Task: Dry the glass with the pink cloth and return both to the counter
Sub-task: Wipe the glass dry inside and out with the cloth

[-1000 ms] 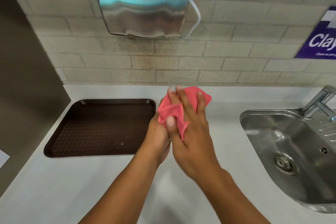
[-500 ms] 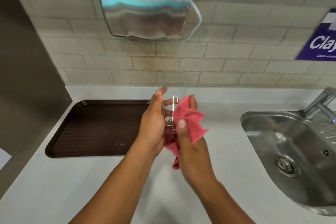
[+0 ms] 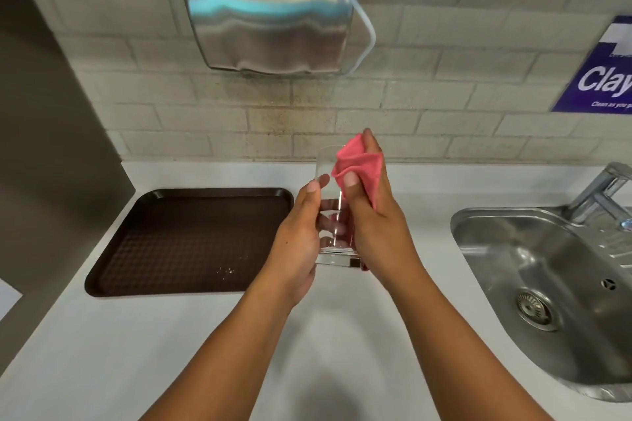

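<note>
Head camera view, looking down on two bare forearms that meet above a pale worktop (image 3: 205, 335). At the centre, the left hand (image 3: 297, 243) has its grip wrapped around the lower part of a clear glass (image 3: 330, 215), thumb up the near side and fingers behind, seen through the wall. The glass stands upright in the air, its thick base just above the worktop surface and its rim level with the seam where the worktop meets the wall. The right hand (image 3: 376, 225) has its grip pinched on a pink cloth (image 3: 359, 164), pressing it against the right side of the glass near the rim. The thumb lies across the front of the cloth and the forefinger rises behind it. A small bit of pink also shows under the right hand by the base of the glass. The right hand and cloth hide most of the right wall of the glass.

Left of the grip, close by, a dark brown tray (image 3: 191, 243) lies flat on the worktop with a few pale crumbs near its front right corner. Right of the grip, well apart, a steel sink (image 3: 547, 267) is set into the worktop, with a tap (image 3: 598, 191) at its far edge. Above and behind the grip, a steel hand dryer (image 3: 266, 10) hangs on a tiled wall (image 3: 444, 79), a pale cable (image 3: 366, 27) looping down its right side. A purple sign (image 3: 602, 75) sits far right on the wall.
</note>
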